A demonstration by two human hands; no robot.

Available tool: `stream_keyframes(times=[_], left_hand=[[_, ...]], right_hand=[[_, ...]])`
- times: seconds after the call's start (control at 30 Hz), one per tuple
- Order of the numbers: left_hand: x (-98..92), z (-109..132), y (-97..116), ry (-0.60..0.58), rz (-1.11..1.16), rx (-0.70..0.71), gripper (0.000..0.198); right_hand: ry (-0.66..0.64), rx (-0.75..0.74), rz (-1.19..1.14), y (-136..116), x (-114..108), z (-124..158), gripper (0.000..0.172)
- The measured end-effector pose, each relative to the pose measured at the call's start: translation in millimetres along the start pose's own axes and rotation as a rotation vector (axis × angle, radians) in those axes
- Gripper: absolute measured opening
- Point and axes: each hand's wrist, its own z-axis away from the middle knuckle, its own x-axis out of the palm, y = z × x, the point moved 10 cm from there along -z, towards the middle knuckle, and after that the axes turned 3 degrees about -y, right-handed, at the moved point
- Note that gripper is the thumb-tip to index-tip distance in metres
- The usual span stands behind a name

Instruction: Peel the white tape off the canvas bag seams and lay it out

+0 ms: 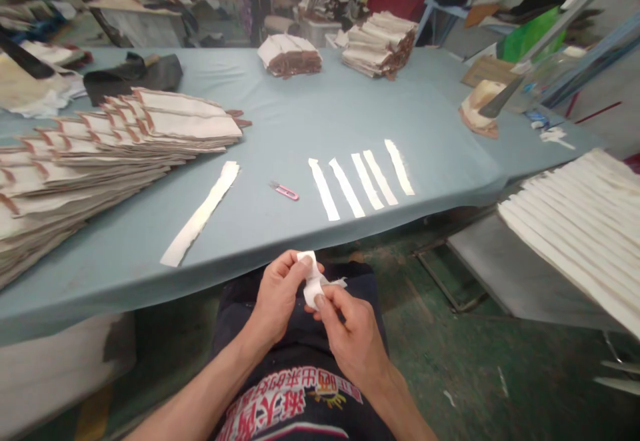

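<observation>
Just in front of the table edge, above my lap, my left hand point(281, 294) pinches the upper part of a white strip point(314, 286) between thumb and fingers. The lower part of the same strip is pinched by my right hand point(347, 317), and a loose end sticks out to the right. On the blue-green table point(280, 114), several white strips point(367, 181) lie side by side beyond my hands. Pink thread snips point(285, 191) lie to their left. A longer white strip point(200, 215) rests slantwise further left.
Layered stacks of pale cloth pieces point(187, 117) cover the table's left side. Two bundles point(290, 54) stand at the back edge. A pale pleated stack point(580, 207) is at the right, near a metal-framed stand. A dark cloth point(133, 75) lies back left.
</observation>
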Motion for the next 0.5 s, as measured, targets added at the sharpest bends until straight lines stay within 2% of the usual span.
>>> stream_keyframes(times=[0.1,0.2,0.4,0.5], left_hand=[[-19.5,-17.2,36.1,0.134,-0.024,0.123,0.031],[-29.6,-42.6,65.2,0.197,-0.006,0.169,0.031],[-35.1,-98.8,87.7,0.330,0.026,0.146,0.024],[-36.8,-121.4,96.4,0.413,0.003,0.162,0.027]], right_hand=[[-0.016,-0.007,-0.073,1.5,4.3,13.1,0.030],[0.030,-0.019,-0.053,6.3,2.8,28.7,0.033],[0.233,-0.038,0.054,9.0,-5.4,50.1,0.036],[0.254,-0.075,0.060,4.9,-0.9,56.6,0.037]])
